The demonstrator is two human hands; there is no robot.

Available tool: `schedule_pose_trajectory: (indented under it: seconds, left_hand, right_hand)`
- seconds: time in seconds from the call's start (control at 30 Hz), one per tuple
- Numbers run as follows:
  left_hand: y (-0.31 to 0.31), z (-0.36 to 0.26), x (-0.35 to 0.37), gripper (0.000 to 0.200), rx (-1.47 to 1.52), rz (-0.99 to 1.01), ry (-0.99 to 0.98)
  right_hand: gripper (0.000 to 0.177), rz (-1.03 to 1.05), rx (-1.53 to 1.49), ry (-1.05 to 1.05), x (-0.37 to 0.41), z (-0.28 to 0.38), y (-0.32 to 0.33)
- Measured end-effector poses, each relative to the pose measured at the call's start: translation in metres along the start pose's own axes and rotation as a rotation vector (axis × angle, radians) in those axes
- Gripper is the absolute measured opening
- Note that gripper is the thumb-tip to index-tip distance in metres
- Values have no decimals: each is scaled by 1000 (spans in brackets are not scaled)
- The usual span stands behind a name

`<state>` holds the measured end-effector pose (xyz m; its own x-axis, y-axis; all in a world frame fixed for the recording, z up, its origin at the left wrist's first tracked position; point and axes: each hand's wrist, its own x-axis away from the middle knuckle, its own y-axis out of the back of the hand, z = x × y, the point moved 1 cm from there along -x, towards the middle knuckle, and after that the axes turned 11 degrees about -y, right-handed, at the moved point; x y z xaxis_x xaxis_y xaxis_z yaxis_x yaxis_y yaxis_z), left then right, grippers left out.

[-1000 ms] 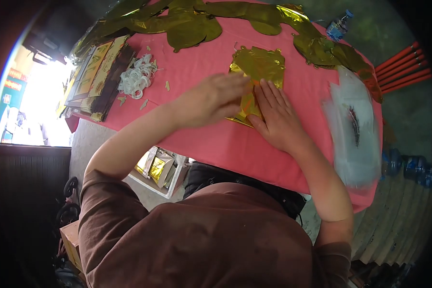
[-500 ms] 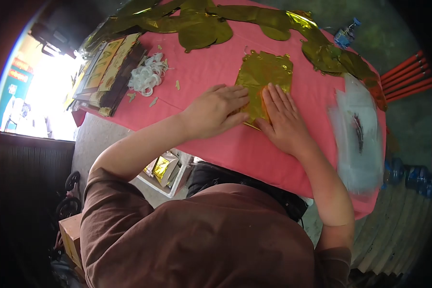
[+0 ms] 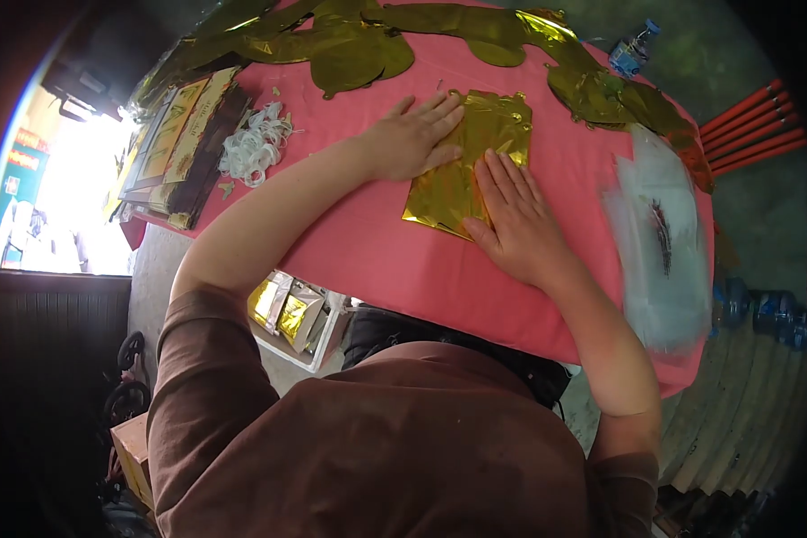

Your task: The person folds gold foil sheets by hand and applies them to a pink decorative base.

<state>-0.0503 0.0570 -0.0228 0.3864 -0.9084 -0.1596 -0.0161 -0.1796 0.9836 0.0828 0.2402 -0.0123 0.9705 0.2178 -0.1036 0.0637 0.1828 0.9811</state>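
A flat gold foil piece (image 3: 486, 134), roughly rectangular with a scalloped far edge, lies on the pink tablecloth (image 3: 368, 242) in front of me. My left hand (image 3: 414, 139) rests palm down at its upper left edge, fingers stretched out and pointing away to the right. On its lower right part my right hand (image 3: 514, 211) lies flat, fingers extended and thumb apart. Both palms press on the foil; neither hand grips it. What lies under the palms is hidden.
Gold foil shapes (image 3: 368, 58) line the table's far edge. White loops (image 3: 255, 148) lie beside stacked printed cardboard (image 3: 175, 134) on the left. Clear plastic sleeves (image 3: 659, 260) cover the right side. A bottle (image 3: 632, 52) stands beyond; a white box (image 3: 318, 354) sits below.
My left hand has slid up along the foil's left edge, uncovering its lower left corner. My right hand stays at about the same spot on the foil. The view has shifted slightly.
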Motion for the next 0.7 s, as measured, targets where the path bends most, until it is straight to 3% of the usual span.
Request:
schedule_pose_trajectory:
  seconds: [0.13, 0.2, 0.33, 0.4, 0.43, 0.5, 0.7]
  left_hand:
    - [-5, 11, -14, 71, -76, -29, 93]
    - [2, 12, -19, 59, -200, -97, 260]
    - [23, 13, -27, 43, -205, -80, 310]
    - [26, 25, -30, 29, -58, -175, 427]
    - [28, 31, -29, 29, -60, -173, 429]
    - [34, 41, -29, 34, 344, -59, 519]
    - [27, 40, -42, 46, 246, 87, 461]
  right_hand:
    - [68, -6, -12, 4, 1, 0, 1]
    - [68, -6, -1, 6, 1, 1, 2]
    - [68, 3, 13, 2, 0, 1, 1]
    - [68, -1, 4, 1, 0, 1, 2]
    - [68, -3, -5, -3, 1, 1, 2]
    - [67, 2, -8, -3, 0, 2, 3]
    - [67, 11, -4, -10, -1, 1, 2]
